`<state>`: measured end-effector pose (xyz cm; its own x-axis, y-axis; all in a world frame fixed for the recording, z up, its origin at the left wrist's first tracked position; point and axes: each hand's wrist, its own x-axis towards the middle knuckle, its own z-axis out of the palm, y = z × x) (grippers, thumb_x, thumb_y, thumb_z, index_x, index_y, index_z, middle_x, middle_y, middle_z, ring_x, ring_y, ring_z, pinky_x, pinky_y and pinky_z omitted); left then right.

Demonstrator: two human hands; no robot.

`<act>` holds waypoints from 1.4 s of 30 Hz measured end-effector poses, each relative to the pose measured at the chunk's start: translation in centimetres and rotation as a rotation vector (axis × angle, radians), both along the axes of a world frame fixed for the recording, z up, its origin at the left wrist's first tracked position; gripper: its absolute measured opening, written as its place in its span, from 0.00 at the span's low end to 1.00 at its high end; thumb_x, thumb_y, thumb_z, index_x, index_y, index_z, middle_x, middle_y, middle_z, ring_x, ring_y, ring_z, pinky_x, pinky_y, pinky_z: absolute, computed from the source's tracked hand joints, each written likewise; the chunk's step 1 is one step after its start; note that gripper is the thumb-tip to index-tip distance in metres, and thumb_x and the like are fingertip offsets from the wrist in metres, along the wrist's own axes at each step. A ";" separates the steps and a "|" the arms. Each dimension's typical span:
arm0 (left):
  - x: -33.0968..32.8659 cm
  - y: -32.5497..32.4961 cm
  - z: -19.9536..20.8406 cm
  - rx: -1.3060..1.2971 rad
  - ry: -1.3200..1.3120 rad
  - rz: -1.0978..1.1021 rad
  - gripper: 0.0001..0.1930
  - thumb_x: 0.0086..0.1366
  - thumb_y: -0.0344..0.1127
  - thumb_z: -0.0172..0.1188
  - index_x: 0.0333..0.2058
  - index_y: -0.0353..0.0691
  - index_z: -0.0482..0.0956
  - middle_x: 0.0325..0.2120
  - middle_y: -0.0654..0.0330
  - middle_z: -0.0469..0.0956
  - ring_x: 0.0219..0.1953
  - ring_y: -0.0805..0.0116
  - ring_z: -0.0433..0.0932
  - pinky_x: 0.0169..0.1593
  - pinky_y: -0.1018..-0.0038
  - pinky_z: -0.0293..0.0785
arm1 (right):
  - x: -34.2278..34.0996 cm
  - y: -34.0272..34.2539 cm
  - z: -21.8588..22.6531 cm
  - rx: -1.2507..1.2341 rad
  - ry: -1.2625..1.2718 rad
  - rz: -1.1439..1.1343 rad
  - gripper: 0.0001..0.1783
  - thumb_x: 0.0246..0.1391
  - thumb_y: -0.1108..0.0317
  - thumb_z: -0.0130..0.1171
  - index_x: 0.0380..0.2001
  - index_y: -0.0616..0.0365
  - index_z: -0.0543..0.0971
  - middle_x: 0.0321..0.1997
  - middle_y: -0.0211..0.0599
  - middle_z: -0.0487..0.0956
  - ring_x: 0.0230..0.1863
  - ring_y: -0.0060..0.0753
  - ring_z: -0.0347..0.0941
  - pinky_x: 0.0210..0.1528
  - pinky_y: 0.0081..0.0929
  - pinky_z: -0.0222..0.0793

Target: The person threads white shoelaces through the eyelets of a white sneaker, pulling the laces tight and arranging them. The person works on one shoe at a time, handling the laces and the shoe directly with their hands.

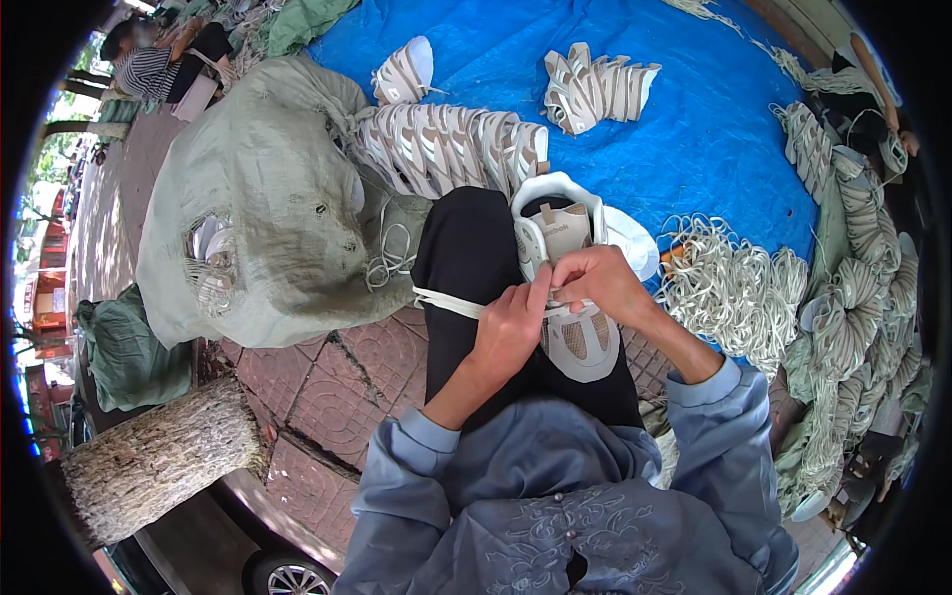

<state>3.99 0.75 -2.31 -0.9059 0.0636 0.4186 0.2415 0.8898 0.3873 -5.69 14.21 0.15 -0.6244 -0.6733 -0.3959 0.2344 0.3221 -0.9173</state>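
Note:
A beige and white shoe upper (pixel 580 352) lies across my lap, its toe toward me and its padded collar away. My left hand (pixel 504 327) is closed at the left edge of its lacing opening, finger and thumb pinched on the upper. Against it my right hand (pixel 607 281) is closed too, pinching over the eyelets where a short stretch of white shoelace (pixel 567 309) shows; the fingertips partly hide what they grip. Several white laces (pixel 448 302) are looped round my left thigh.
A blue tarp (pixel 694 129) ahead carries a row of nested uppers (pixel 446 149), another stack (pixel 595 87) and a heap of white laces (pixel 734 288). A big grey-green sack (pixel 268 198) stands left, near a tree trunk (pixel 164 456). Bundled uppers (pixel 858 297) line the right. Another person (pixel 159 69) sits far left.

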 end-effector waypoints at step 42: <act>-3.1 0.4 5.2 0.155 -0.255 -0.144 0.03 0.50 0.29 0.55 0.25 0.39 0.72 0.19 0.55 0.71 0.25 0.57 0.72 0.29 0.67 0.68 | 1.1 4.8 -1.7 -0.058 0.314 -0.133 0.04 0.38 0.76 0.60 0.23 0.61 0.78 0.22 0.34 0.74 0.23 0.26 0.70 0.26 0.20 0.64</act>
<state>0.84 1.17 2.85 -0.9691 0.1518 0.1943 0.2383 0.7793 0.5796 -4.60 19.01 -1.53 -0.7935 -0.5936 -0.1340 -0.0260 0.2531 -0.9671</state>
